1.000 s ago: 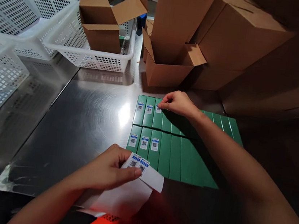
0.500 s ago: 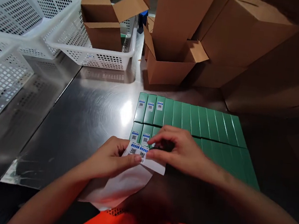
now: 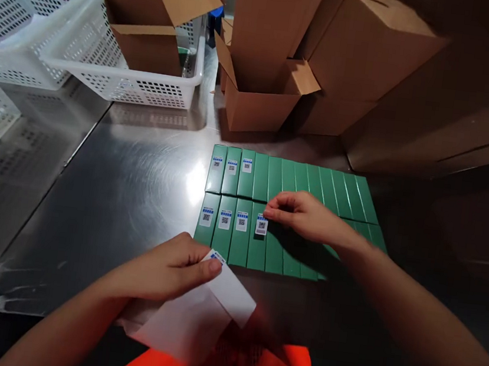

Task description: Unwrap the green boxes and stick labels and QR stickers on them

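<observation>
My left hand (image 3: 176,266) pinches a white label sheet (image 3: 233,291), whose top edge carries a blue-and-white sticker partly under my thumb. Between the thumb and finger of my right hand (image 3: 296,213) is the corner of a QR-code sticker (image 3: 261,225). That sticker hangs over the fourth box of the near row; I cannot tell whether it touches the surface. Green boxes (image 3: 261,176) stand side by side in two rows. Three boxes at the left end of each row bear similar stickers, while my right forearm hides part of the near row.
An open cardboard box (image 3: 260,110) stands behind the green rows, with taller cartons (image 3: 353,54) at the back right. White plastic baskets (image 3: 149,91) occupy the left, one holding an open carton (image 3: 148,46). Everything rests on a metal table (image 3: 136,193).
My right hand has moved away from the label sheet with a sticker, over the near row's fourth box. The sheet has tilted in my left hand. The whole view has shifted slightly.
</observation>
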Available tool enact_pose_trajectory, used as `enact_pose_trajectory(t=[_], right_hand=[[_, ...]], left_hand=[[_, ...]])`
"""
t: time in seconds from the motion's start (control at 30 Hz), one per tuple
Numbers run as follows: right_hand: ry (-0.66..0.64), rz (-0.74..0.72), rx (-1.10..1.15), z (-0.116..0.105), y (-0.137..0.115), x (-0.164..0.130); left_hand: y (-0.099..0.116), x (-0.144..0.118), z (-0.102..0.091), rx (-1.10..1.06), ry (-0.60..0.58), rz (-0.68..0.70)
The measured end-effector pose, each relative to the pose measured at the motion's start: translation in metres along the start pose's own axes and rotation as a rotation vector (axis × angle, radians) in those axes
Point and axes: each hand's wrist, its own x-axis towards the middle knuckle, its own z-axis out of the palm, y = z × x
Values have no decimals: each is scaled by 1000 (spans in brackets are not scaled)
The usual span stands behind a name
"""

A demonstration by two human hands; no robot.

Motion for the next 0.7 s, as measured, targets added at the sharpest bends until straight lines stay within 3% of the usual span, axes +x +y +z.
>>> enact_pose_trajectory(t=[0.1,0.37,0.57,0.7], right_hand=[[-36,63,-89,4,9,5],[75,81,-225,12,2,3],[385,-105,-421,32,17,-7],[663,-84,-535,36,23,-15]], left_hand=[[1,0,1,14,-8,3],[3,2,0,12,-11,-24],[2,2,0,20,5,-4],[3,1,1,10,7,0]])
